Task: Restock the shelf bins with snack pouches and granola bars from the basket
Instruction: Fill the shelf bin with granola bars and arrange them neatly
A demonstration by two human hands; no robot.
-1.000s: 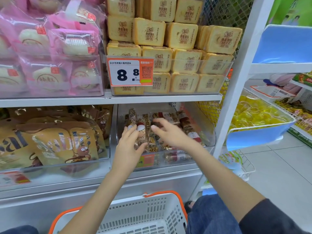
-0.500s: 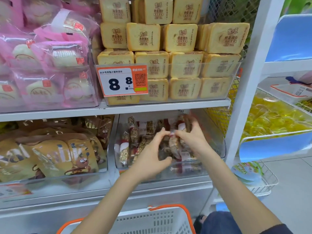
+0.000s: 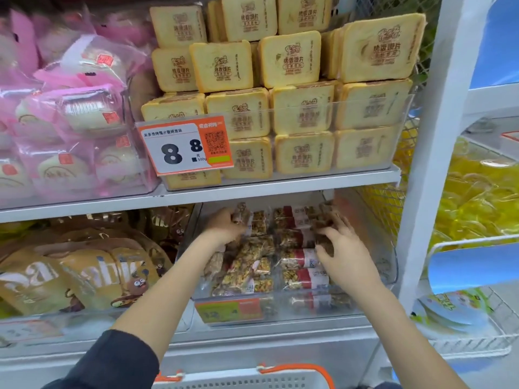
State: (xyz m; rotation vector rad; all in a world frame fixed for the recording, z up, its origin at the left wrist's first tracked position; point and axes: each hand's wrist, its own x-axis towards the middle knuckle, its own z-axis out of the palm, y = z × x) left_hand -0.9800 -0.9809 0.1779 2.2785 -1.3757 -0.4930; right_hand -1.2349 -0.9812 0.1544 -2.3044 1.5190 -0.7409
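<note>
**Currently: seating granola bars in the lower bin**

Both hands are inside the clear bin (image 3: pixel 390 265) on the lower shelf (image 3: pixel 280 336). My left hand (image 3: pixel 224 226) grasps one granola bar (image 3: pixel 241 213) at the back left, held high so it can drop into the rear row. My right hand (image 3: pixel 341 248) is clenched over a bar at the right, pressing it level with the stacked granola bars (image 3: pixel 297 256). I judge the bin nearly full.

The basket (image 3: pixel 292 374) sits below the shelf, its contents hidden. Snack pouches (image 3: pixel 84 276) fill the neighbouring bin to the left. Bread packs (image 3: pixel 303 113) sit above, behind a price tag (image 3: pixel 186 144).
</note>
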